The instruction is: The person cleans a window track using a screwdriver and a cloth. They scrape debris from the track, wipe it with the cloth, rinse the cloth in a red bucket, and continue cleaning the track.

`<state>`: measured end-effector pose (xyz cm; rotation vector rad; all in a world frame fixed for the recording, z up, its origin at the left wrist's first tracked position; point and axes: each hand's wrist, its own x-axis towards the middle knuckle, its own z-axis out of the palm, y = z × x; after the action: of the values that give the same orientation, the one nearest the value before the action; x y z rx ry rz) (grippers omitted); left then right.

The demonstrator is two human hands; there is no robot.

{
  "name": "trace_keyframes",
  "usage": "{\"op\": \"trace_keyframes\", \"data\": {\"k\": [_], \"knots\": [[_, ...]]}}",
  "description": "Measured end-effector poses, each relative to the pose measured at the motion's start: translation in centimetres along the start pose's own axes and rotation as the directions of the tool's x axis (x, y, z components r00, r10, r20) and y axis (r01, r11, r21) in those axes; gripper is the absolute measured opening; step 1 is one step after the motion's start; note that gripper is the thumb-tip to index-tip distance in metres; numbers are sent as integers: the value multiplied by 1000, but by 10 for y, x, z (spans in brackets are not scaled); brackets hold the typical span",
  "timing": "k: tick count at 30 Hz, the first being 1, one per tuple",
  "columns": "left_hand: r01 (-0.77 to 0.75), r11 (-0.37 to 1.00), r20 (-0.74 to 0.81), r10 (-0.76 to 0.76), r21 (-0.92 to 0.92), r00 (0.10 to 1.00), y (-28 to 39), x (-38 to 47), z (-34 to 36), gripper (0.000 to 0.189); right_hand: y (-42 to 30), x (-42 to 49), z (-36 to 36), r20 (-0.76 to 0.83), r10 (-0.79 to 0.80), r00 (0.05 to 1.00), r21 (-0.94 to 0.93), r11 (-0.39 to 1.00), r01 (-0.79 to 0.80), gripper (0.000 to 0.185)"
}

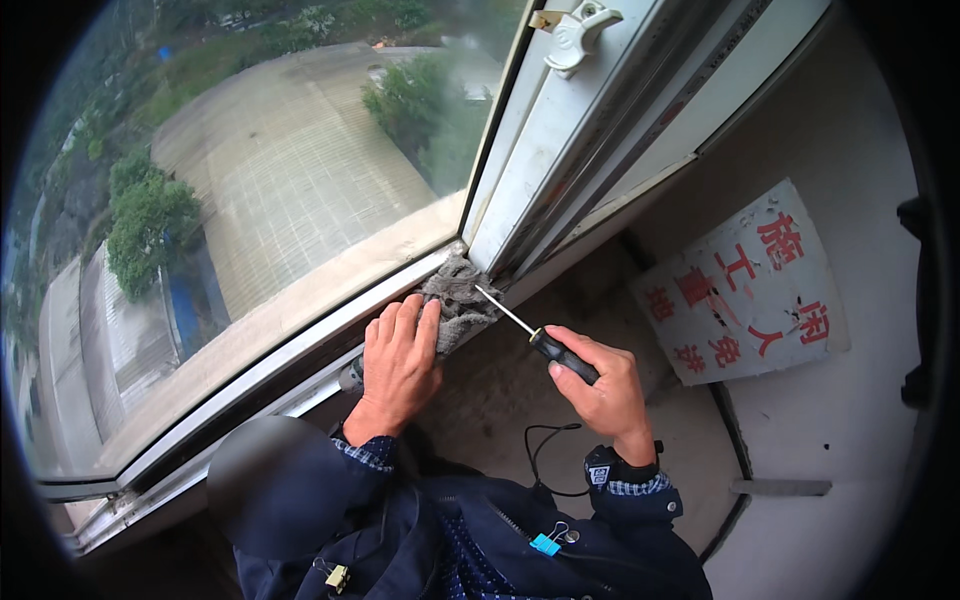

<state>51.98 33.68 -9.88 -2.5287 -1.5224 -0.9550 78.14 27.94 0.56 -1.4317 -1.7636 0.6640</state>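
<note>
A bunched grey cloth point(454, 300) lies in the corner of the window's sliding track, against the white frame. My left hand point(401, 360) rests on the lower left part of this cloth, its fingers pressed on it and on the track. In my right hand point(600, 382) is a screwdriver point(564, 355) with a black handle and a metal shaft. The shaft points up and left, and its tip is at the cloth near the frame's corner. Whether the tip presses into the cloth cannot be told.
The window pane point(300, 180) spans the upper left, with a white latch point(581, 34) on its frame. The white track point(247, 442) runs down to the lower left. A sign with red writing point(750, 292) is on the right wall. A black cable point(530, 450) hangs by my jacket.
</note>
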Motion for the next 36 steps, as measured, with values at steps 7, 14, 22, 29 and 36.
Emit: {"op": "trace_keyframes", "data": {"k": [7,14,22,29,36], "knots": [[2,1000,106,0,-19,994,0,9,-5,83,-18,25,23,132,-3,991,-247,968,36,37],[14,992,104,0,-128,995,0,0,-6,89,-44,55,41,191,47,980,-511,858,58,35],[-10,989,-2,10,-148,1000,-5,-17,6,67,-80,108,48,363,215,906,-666,740,91,36],[7,989,-17,-9,-146,1000,-15,-13,13,69,-96,149,46,554,246,795,-540,833,119,45],[82,964,80,-63,-254,995,-22,-15,0,66,-92,156,39,447,544,710,-505,809,-302,47]]}}
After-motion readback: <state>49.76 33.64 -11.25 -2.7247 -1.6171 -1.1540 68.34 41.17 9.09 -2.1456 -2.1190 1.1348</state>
